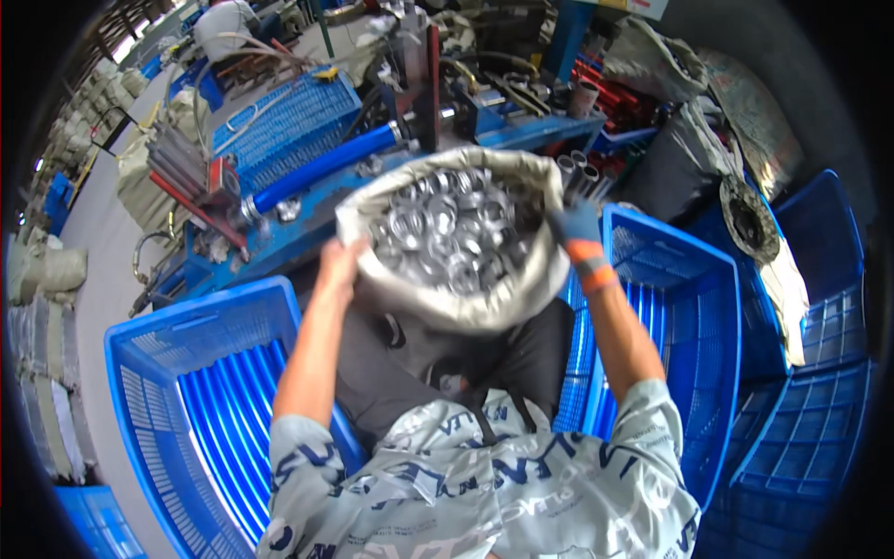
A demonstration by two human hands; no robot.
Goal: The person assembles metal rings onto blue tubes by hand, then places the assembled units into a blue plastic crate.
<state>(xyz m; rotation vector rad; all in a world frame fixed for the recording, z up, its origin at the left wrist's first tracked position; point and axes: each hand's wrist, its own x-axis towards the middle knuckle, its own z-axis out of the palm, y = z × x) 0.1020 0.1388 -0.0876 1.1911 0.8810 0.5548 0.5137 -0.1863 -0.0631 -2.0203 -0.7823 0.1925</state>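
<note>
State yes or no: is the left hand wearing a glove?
No, the left hand holding the sack shows bare skin, while the right hand wears a blue glove.

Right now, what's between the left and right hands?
Head view: an open pale sack of shiny metal rings, with the left hand and gloved right hand at opposite sides of its rim.
</note>
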